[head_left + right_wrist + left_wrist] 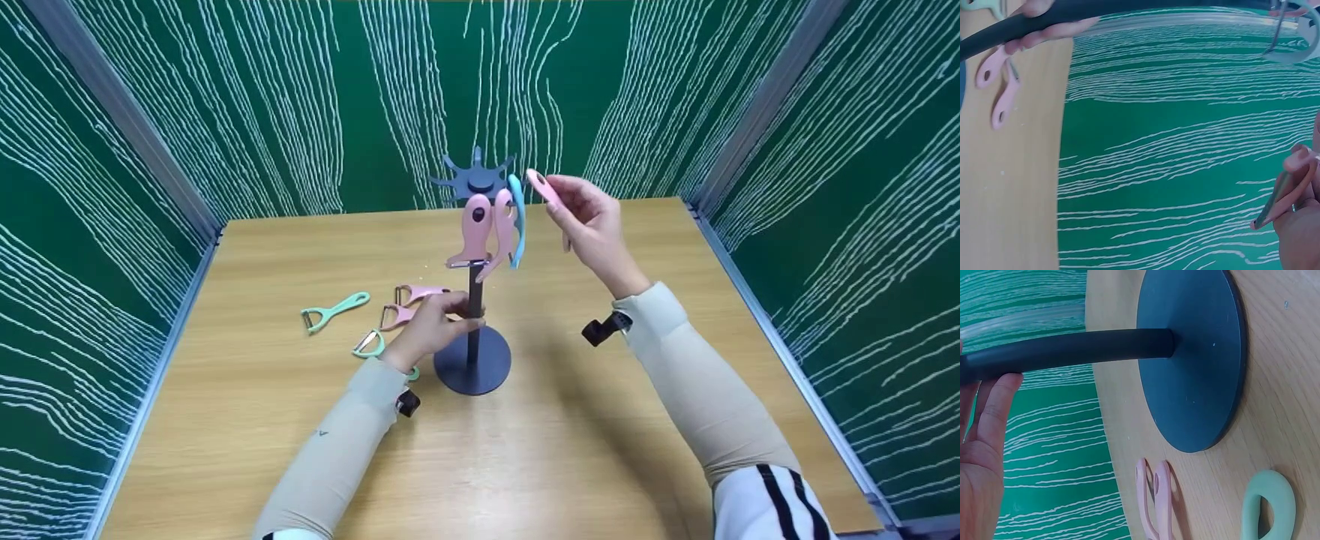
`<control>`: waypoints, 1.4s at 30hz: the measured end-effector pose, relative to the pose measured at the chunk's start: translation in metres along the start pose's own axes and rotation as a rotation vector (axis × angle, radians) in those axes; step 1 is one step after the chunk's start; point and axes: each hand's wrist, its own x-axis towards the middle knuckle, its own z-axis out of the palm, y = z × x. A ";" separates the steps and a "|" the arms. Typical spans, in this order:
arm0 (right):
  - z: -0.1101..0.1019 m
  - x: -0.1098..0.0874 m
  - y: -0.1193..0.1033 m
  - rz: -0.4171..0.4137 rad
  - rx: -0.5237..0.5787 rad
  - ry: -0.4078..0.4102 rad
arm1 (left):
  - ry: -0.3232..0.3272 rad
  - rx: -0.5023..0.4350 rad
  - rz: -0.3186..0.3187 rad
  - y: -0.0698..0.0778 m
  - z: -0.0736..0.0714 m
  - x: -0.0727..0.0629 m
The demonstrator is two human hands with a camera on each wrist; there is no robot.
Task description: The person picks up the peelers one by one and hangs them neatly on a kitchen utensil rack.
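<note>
My right hand pinches a pink peeler by its handle, just right of the hooked stand my left hand grips; the peeler looks light, stiff and smooth, probably safest held mid-handle, clear of the blade.

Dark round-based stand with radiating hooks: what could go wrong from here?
The pink, hole-handled peeler in the right hand might knock the slim blue peeler hanging close by. The stand could tip if the left hand releases its dark pole, since the three hung peelers gather towards one side.
</note>
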 end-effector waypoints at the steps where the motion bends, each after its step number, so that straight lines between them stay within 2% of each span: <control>1: 0.000 0.001 -0.002 -0.014 0.006 -0.003 | 0.002 0.003 0.000 0.000 0.000 0.000; 5: 0.004 0.006 -0.010 -0.057 0.029 0.005 | 0.011 0.000 -0.010 -0.001 0.001 0.001; 10: 0.009 0.013 -0.021 -0.113 0.080 0.055 | -0.004 -0.006 -0.027 -0.001 0.000 0.000; 16: 0.014 0.019 -0.034 -0.115 0.082 0.071 | -0.014 -0.014 -0.036 -0.001 0.000 0.000; 25: 0.019 0.021 -0.042 -0.110 0.076 0.013 | -0.011 -0.008 -0.013 -0.001 0.000 0.000; 36: 0.022 0.016 -0.035 -0.116 0.151 -0.093 | -0.011 -0.004 -0.022 -0.002 0.001 -0.001; 42: 0.022 0.013 -0.030 -0.125 0.149 -0.103 | -0.018 0.019 -0.013 -0.001 -0.002 0.000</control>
